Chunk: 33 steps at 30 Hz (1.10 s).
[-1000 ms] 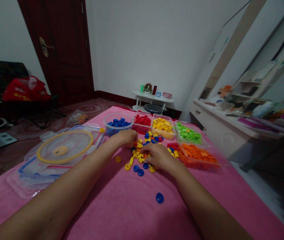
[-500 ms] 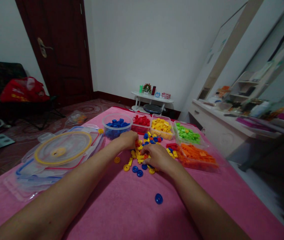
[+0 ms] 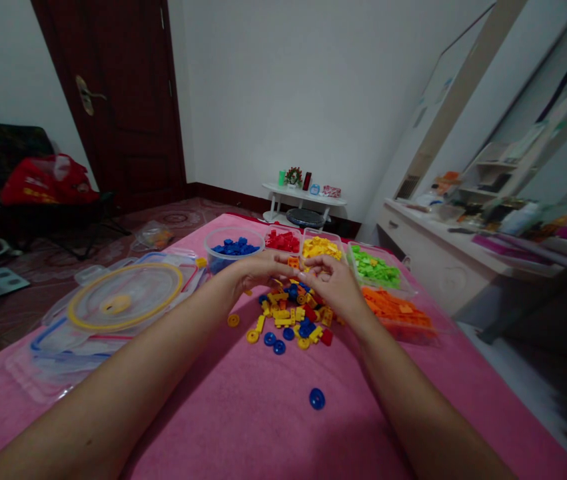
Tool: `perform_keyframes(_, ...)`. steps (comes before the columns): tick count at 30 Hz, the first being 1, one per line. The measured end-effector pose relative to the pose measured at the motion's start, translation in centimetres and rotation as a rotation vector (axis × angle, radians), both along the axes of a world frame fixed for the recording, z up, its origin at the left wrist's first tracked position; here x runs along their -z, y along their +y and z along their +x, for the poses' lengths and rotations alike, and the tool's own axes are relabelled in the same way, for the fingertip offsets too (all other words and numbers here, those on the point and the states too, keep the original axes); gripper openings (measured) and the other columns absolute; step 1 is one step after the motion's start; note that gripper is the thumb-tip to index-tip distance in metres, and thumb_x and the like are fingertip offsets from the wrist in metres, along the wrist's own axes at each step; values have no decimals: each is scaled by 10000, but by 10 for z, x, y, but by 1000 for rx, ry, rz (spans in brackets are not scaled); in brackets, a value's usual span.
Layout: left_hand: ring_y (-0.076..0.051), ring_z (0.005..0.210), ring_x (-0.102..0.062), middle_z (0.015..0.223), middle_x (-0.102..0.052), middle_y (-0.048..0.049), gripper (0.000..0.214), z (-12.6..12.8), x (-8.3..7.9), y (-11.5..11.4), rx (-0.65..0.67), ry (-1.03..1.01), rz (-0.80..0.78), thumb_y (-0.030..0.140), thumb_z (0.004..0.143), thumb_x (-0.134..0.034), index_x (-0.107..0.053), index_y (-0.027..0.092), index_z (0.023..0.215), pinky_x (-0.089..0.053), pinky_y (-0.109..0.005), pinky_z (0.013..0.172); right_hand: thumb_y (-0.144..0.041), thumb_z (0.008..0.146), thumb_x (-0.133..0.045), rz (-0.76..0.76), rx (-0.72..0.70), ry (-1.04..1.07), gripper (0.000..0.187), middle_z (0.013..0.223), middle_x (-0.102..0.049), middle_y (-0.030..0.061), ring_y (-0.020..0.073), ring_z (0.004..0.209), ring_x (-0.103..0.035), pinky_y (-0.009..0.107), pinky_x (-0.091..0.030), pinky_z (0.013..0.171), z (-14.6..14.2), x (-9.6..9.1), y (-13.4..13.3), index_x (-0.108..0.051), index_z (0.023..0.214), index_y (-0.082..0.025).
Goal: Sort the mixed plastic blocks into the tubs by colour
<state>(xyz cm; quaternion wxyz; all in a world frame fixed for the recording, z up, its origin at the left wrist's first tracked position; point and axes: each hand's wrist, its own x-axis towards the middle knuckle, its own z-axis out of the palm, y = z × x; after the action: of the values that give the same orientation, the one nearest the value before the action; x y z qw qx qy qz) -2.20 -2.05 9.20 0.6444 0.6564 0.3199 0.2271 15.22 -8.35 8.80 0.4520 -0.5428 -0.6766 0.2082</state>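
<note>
Both hands are raised a little above a pile of mixed small bricks point(image 3: 293, 317) on the pink cloth point(image 3: 243, 413). My left hand point(image 3: 256, 270) and my right hand point(image 3: 330, 283) meet fingertip to fingertip, pinching a small orange piece point(image 3: 294, 263) between them. Behind the hands stand a round tub of blue bricks point(image 3: 230, 250), a red tub point(image 3: 283, 241), a yellow tub point(image 3: 319, 248), a green tub point(image 3: 374, 268) and an orange tub point(image 3: 397, 313). A lone blue round piece point(image 3: 317, 399) lies nearer to me.
A stack of clear lids point(image 3: 113, 307) lies at the left on the cloth. A dark door point(image 3: 118, 100), a chair with a red bag point(image 3: 48, 180), a small white table point(image 3: 303, 197) and a cluttered dresser point(image 3: 463, 247) surround the table.
Both hands lifted off the brick pile and came together above it, pinching a small piece. The pile they covered now shows.
</note>
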Motion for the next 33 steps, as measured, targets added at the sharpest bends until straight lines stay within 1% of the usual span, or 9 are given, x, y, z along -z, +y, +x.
perform_keyframes(5, -71, 634, -576, 808, -639, -17, 418, 1, -2, -4, 38, -85, -67, 331, 648, -755, -633, 174, 1016, -404, -206, 614, -353, 674, -679, -57, -71, 24, 423, 672, -564, -16, 82, 514, -455, 207, -361, 476, 6, 4, 4, -629, 1030, -131)
perform_keyframes(9, -98, 686, -623, 881, -652, -50, 404, 7, -2, -9, 50, -117, -59, 355, 673, -747, -620, 154, 999, -430, -215, 636, -318, 703, -648, -36, -71, -10, 307, 753, -659, 46, 117, 599, -547, 232, -427, 545, 9, 6, 6, -690, 940, -129)
perform_keyframes(12, -119, 718, -644, 943, -661, -73, 418, 11, -2, -13, 64, -138, -40, 375, 699, -728, -602, 160, 1035, -439, -218, 632, -300, 694, -635, -29, -61, -57, 226, 758, -682, 53, 131, 630, -580, 236, -446, 577, 12, -3, 3, -705, 826, -130)
perform_keyframes(15, -129, 735, -650, 1028, -663, -107, 438, 13, -1, -15, 92, -142, -27, 397, 732, -698, -579, 172, 1088, -442, -218, 618, -304, 672, -627, -18, 48, -165, 179, 625, -648, 25, 116, 531, -547, 219, -411, 507, 28, -22, -3, -686, 705, -138)
perform_keyframes(18, -118, 733, -645, 1072, -663, -123, 430, 14, 0, -15, 103, -135, 7, 395, 760, -673, -566, 184, 1118, -419, -196, 585, -323, 680, -617, 25, 204, -223, 195, 534, -600, 10, 105, 457, -511, 214, -378, 458, 61, -44, -9, -673, 694, -136)
perform_keyframes(21, -106, 718, -638, 1069, -669, -116, 408, 16, 3, -15, 77, -90, 11, 385, 771, -661, -569, 186, 1115, -410, -194, 578, -318, 668, -640, -63, 351, -317, 184, 485, -575, 4, 108, 428, -502, 216, -369, 438, 99, -56, -13, -676, 690, -139)
perform_keyframes(26, -105, 707, -631, 1046, -681, -112, 365, 17, 7, -16, 67, -40, 4, 385, 768, -659, -582, 171, 1053, -432, -214, 604, -323, 667, -662, -335, 349, -500, 188, 443, -560, 2, 103, 411, -488, 210, -342, 405, 127, -47, -11, -674, 592, -151)
perform_keyframes(29, -111, 717, -635, 1062, -676, -109, 347, 16, 7, -16, 86, -23, 30, 402, 769, -649, -598, 167, 1019, -440, -226, 616, -351, 674, -673, -340, 356, -606, 196, 465, -582, 1, 102, 425, -491, 210, -327, 405, 129, -38, -8, -703, 627, -163)
perform_keyframes(33, -110, 698, -634, 1035, -683, -111, 370, 17, 6, -17, 103, 19, 34, 460, 767, -630, -632, 146, 962, -443, -235, 626, -406, 680, -685, -273, 440, -679, 245, 609, -666, 43, 147, 543, -587, 237, -392, 489, 129, -35, -4, -727, 747, -174)
